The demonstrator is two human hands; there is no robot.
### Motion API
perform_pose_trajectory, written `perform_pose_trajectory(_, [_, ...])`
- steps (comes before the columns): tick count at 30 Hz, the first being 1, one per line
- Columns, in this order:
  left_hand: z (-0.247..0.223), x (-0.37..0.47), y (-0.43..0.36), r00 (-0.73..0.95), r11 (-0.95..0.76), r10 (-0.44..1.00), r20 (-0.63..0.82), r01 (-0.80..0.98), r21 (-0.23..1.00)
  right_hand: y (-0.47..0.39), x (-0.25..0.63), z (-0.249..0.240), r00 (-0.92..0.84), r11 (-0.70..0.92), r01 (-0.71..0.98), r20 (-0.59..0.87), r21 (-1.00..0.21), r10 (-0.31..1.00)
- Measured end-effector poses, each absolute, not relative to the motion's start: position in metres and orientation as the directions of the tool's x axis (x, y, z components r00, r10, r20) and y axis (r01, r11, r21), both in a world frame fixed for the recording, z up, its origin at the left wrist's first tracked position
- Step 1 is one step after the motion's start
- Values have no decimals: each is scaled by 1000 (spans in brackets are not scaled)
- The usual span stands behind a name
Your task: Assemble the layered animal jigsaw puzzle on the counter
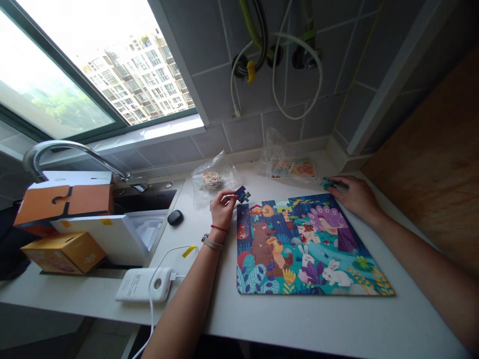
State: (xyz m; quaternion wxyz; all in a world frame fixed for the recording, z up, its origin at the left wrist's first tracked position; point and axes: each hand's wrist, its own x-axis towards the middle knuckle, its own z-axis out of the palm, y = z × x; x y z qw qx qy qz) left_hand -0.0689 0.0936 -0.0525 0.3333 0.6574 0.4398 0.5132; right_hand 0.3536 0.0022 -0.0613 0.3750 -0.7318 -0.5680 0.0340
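Note:
A colourful animal jigsaw puzzle [288, 249] lies flat on the white counter, many of its pieces joined. Just past its top left corner, my left hand [223, 208] pinches a dark blue puzzle piece [242, 194] between thumb and fingers. Beyond the top right corner, my right hand [352, 192] rests low over the counter, its fingers on a teal puzzle piece [328, 183]. Part of that piece is hidden by the fingers.
Behind the puzzle are a clear bag of small pieces [211, 180] and a plastic-wrapped picture card [294, 168]. On the left stand a white power bank [144, 285] with a cable, a black earbud case [175, 217], boxes [71, 252] and a sink tap [86, 149].

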Motion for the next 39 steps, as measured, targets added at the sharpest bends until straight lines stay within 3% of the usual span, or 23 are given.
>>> perform_pose_trajectory(6, [-37, -53, 70, 262, -461, 877, 402, 227, 858, 3, 355, -67, 328, -52, 827, 405, -560, 853])
perform_pose_trajectory(12, [-28, -52, 68, 430, -627, 774, 466, 413, 661, 2, 354, -70, 314, -39, 838, 424, -544, 850])
perform_pose_trajectory(18, [-32, -54, 70, 462, -659, 746, 480, 410, 630, 2, 350, -69, 327, -53, 846, 438, -530, 838])
perform_pose_trajectory(29, [-30, -59, 71, 665, -724, 651, 366, 398, 564, -1, 347, -66, 305, -48, 858, 432, -512, 849])
perform_pose_trajectory(39, [-26, -72, 79, 748, -743, 598, 288, 381, 551, -2, 345, -62, 294, -60, 866, 408, -497, 864])
